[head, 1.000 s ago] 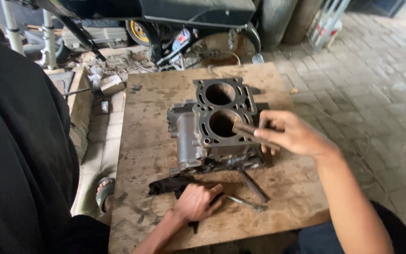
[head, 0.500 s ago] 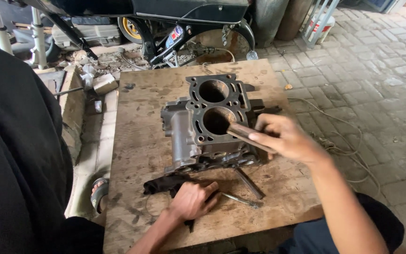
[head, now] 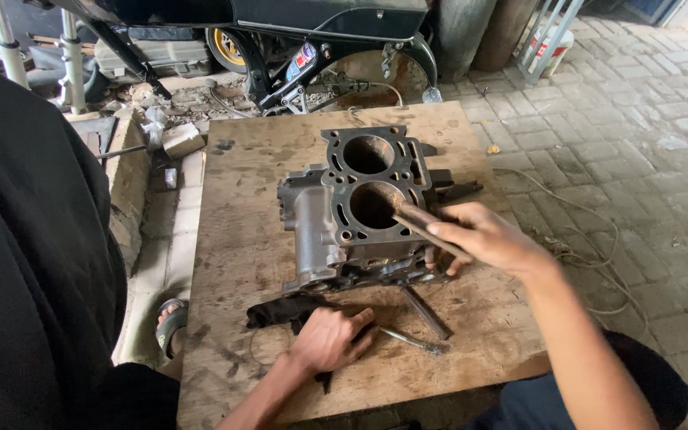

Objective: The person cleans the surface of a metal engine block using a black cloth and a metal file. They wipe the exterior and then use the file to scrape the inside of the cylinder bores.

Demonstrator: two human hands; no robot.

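On the worn plywood board laid over the brick paving, a grey two-cylinder metal engine block is sitting bores-up, and that's where everything's happening. Right hand is gripping a thin brownish rod-like tool, tip poking at the rim of the nearer bore; can't tell what kind of tool it is exactly. Left hand is pressing down flat, fingers loose, on a dark rag just in front of the block, with a long steel bolt and a flat rusty bar lying right beside it. Risky bit, I reckon: the block isn't being held by anything, so a hard push could be tipping it, or the tool could be slipping and gouging the bore wall. Both bores are looking empty, just rusty-brown inside. Black motorcycle parked behind the board.
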